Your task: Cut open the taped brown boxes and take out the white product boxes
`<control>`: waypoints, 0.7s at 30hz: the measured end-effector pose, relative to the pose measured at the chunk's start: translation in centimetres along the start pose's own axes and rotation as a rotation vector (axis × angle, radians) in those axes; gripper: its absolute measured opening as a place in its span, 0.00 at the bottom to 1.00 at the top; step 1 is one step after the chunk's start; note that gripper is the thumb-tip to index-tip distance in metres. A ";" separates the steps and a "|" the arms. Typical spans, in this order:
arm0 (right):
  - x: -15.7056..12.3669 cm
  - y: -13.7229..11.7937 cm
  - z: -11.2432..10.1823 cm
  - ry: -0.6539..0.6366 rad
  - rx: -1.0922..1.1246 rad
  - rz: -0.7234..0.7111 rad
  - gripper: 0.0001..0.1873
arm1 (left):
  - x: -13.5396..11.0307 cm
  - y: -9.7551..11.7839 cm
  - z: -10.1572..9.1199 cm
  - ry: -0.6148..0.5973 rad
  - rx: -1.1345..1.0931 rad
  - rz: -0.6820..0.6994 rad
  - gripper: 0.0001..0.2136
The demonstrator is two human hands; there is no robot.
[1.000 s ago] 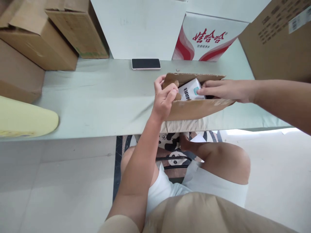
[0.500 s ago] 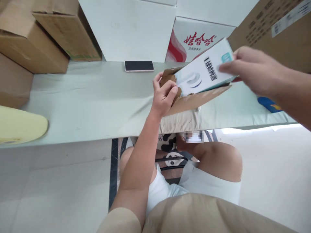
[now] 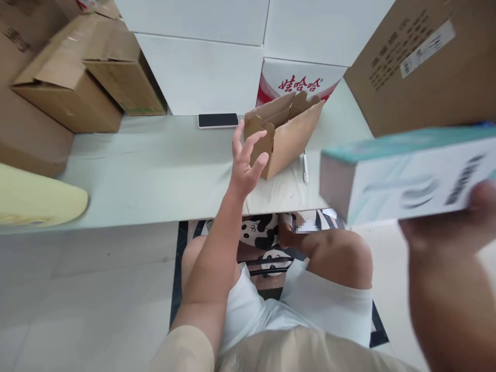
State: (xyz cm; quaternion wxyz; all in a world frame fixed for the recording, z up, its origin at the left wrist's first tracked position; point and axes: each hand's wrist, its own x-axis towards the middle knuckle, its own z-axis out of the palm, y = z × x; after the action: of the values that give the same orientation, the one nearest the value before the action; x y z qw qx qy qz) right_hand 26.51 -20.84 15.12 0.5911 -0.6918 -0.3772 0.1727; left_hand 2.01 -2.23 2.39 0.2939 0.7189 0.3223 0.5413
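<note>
A small open cardboard box point(image 3: 289, 135) stands on the pale green table point(image 3: 155, 170), its flaps up. My left hand point(image 3: 246, 163) hovers just in front of the box's left corner, fingers spread and holding nothing. Close to the camera at the right, my right hand point(image 3: 465, 217) grips a white and teal product box point(image 3: 406, 173) from below, lifted well clear of the cardboard box. The product box is blurred.
A black phone point(image 3: 218, 120) lies behind the cardboard box. Brown cartons point(image 3: 65, 88) are stacked at the back left, a large brown carton point(image 3: 422, 67) at the right, and a red-and-white carton point(image 3: 300, 82) against the wall. A yellow curved object point(image 3: 39, 199) lies at the left edge.
My right hand pulled the product box out of the cardboard box and brought it near the camera at the right. My left hand let go of the cardboard flap and opened.
</note>
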 end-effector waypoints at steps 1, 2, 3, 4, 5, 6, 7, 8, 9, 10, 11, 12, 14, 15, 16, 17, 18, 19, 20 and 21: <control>-1.9 1.6 0.3 0.003 0.145 0.077 0.21 | -0.4 0.4 -0.7 -0.009 0.012 -0.015 0.30; -3.7 3.1 0.6 0.006 0.232 0.173 0.19 | -1.0 1.1 -1.4 -0.024 0.017 -0.043 0.30; -5.3 4.4 1.0 -0.041 0.287 0.262 0.17 | -1.6 1.9 -2.1 -0.046 0.006 -0.086 0.31; -6.7 5.4 1.4 -0.096 0.304 0.337 0.16 | -2.5 3.0 -2.8 -0.087 -0.027 -0.144 0.31; -7.8 6.1 1.7 -0.155 0.308 0.386 0.16 | -3.4 4.3 -3.3 -0.162 -0.081 -0.214 0.32; -8.7 6.5 2.0 -0.214 0.303 0.402 0.17 | -4.5 5.8 -3.8 -0.273 -0.154 -0.296 0.32; -9.3 6.5 2.2 -0.257 0.286 0.387 0.18 | -5.8 7.4 -4.2 -0.420 -0.241 -0.382 0.34; -9.7 6.3 2.4 -0.285 0.254 0.359 0.18 | -7.1 8.9 -4.4 -0.593 -0.320 -0.468 0.36; -9.9 5.9 2.5 -0.308 0.213 0.325 0.18 | -8.4 10.4 -4.6 -0.732 -0.379 -0.547 0.39; -9.9 5.5 2.5 -0.340 0.171 0.296 0.17 | -9.8 11.6 -4.7 -0.810 -0.408 -0.617 0.43; -9.8 5.1 2.5 -0.369 0.142 0.270 0.17 | -11.1 12.7 -4.7 -0.828 -0.410 -0.690 0.47; -9.7 4.9 2.4 -0.394 0.130 0.252 0.18 | -12.3 13.5 -4.7 -0.798 -0.409 -0.765 0.51; -9.3 4.9 2.4 -0.428 0.142 0.234 0.21 | -14.4 14.3 -4.3 -0.715 -0.425 -0.887 0.57; -9.3 5.1 2.4 -0.432 0.140 0.222 0.22 | -15.2 14.4 -4.0 -0.681 -0.448 -0.921 0.58; -9.3 5.5 2.5 -0.433 0.126 0.207 0.24 | -15.9 14.5 -3.6 -0.651 -0.469 -0.933 0.59; -9.4 5.9 2.5 -0.434 0.110 0.189 0.27 | -16.4 14.5 -3.2 -0.611 -0.485 -0.927 0.58; -9.7 6.3 2.5 -0.442 0.106 0.166 0.30 | -16.7 14.5 -2.9 -0.554 -0.494 -0.907 0.56; -10.1 6.6 2.5 -0.458 0.125 0.135 0.34 | -16.9 14.7 -2.7 -0.486 -0.491 -0.882 0.53; -10.6 6.8 2.4 -0.493 0.162 0.101 0.37 | -17.0 14.8 -2.5 -0.419 -0.481 -0.856 0.50; -11.2 6.8 2.3 -0.552 0.203 0.072 0.39 | -16.9 15.1 -2.4 -0.356 -0.469 -0.829 0.47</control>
State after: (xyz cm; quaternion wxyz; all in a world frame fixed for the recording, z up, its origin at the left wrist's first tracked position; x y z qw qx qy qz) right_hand 19.75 -27.45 5.84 0.5257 -0.5690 -0.4796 0.4121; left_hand -1.62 -24.62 4.70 0.6878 0.5264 0.3953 0.3060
